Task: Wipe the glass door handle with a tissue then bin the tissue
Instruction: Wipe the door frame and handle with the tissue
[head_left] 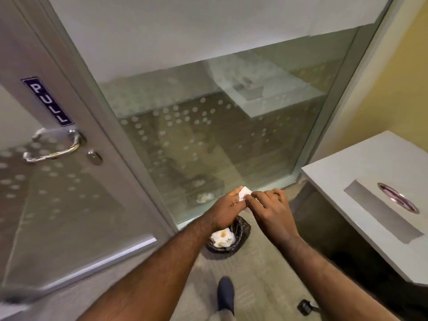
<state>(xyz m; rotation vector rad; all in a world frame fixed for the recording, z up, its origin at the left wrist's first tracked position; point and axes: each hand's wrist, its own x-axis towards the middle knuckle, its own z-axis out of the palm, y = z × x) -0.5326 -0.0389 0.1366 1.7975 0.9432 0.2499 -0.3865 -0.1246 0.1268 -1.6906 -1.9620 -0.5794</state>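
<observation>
Nearest the camera, both bare forearms extend forward and converge at centre frame. One dark shoe [225,293] stands on the floor below them. The left hand [228,210] is curled, palm turned inward, gripping a folded white tissue [244,194] whose corner protrudes above its fingers. The right hand [269,208] lies palm down, fingers bent, fingertips pinching the same tissue. Directly beneath the hands sits a bin [228,237] lined with a black bag, holding crumpled white paper. To the right, a white counter [361,163]. Further off, at left, the metal door handle [54,144] is mounted on the glass door, below a PULL sign [47,101].
</observation>
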